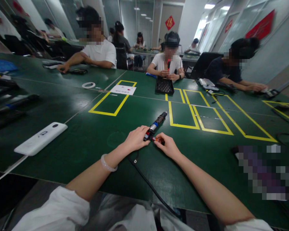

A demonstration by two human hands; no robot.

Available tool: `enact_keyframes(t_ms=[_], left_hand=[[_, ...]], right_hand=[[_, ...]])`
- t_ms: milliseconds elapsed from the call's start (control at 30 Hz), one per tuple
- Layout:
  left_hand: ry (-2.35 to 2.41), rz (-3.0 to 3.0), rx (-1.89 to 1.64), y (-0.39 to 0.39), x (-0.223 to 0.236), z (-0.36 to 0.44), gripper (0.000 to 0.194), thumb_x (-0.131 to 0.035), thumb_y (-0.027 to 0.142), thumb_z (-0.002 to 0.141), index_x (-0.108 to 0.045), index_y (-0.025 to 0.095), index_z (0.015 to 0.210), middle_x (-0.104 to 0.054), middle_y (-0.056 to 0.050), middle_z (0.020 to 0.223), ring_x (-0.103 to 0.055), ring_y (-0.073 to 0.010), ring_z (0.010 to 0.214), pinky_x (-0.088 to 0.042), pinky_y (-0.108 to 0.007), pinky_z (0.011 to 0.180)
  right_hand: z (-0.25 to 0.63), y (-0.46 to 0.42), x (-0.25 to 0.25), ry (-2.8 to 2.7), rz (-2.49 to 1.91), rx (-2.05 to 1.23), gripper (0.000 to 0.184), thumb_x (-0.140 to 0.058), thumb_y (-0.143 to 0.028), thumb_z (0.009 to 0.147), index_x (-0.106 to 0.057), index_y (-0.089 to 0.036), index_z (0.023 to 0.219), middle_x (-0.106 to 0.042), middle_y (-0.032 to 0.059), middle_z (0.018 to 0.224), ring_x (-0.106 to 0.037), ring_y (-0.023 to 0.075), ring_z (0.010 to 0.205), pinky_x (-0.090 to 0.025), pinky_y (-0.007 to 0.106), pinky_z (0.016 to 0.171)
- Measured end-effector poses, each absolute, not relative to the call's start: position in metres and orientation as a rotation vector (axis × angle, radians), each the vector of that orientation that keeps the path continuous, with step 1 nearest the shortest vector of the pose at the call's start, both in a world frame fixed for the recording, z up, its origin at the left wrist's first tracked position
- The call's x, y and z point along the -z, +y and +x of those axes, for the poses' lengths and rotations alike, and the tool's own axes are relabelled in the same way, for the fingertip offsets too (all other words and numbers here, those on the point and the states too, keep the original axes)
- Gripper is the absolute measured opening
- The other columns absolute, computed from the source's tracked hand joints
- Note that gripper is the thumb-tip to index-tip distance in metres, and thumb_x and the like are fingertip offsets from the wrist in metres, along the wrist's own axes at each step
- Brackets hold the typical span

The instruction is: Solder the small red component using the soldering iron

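A long, slim power tool lies slantwise on the green table, its thin metal tip pointing away to the right. Its body is dark with a blue and silver middle, and looks like an electric screwdriver with inner parts showing. My left hand, a pale bangle on its wrist, is closed around the near end. At that same end, my right hand pinches a small orange-red piece, too small to name. A black cable runs from below my hands toward my lap, with a small ring terminal beside it.
A white power bank with a cable lies at left. Yellow tape rectangles mark the table; a paper sheet, a tape roll and a black tray lie farther off. A pixelated device is at right. Several people sit opposite.
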State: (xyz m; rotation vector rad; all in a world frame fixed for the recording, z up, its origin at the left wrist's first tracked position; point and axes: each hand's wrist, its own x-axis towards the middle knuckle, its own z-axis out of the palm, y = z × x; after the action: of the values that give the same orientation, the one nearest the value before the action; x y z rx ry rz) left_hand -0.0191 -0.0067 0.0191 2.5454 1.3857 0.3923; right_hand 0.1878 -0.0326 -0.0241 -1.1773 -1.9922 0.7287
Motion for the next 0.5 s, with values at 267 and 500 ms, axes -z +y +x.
enact_keyframes(t_ms=[267, 500], left_hand=[[1.255, 2.579, -0.390, -0.0127, -0.0163, -0.0140, 0.055, -0.060, 0.030, 0.076, -0.045, 0.024, 0.128, -0.052, -0.008, 0.130, -0.054, -0.0268, 0.112, -0.047, -0.037, 0.090], [1.262, 2.588, -0.379, -0.0142, -0.0177, -0.0121, 0.054, -0.059, 0.030, 0.077, -0.044, 0.023, 0.128, -0.051, -0.008, 0.130, -0.054, -0.0267, 0.111, -0.047, -0.037, 0.089]], right_hand=[[0.1878, -0.0292, 0.0269, -2.070, -1.232, -0.597, 0.012, -0.065, -0.028, 0.083, -0.056, -0.020, 0.082, -0.059, -0.0009, 0.070, -0.053, 0.0148, 0.065, -0.041, 0.025, 0.062], [0.1865, -0.0270, 0.0277, -2.016, -1.222, -0.682, 0.014, -0.064, -0.027, 0.083, -0.054, -0.021, 0.089, -0.057, -0.0028, 0.068, -0.052, 0.0139, 0.062, -0.041, 0.024, 0.060]])
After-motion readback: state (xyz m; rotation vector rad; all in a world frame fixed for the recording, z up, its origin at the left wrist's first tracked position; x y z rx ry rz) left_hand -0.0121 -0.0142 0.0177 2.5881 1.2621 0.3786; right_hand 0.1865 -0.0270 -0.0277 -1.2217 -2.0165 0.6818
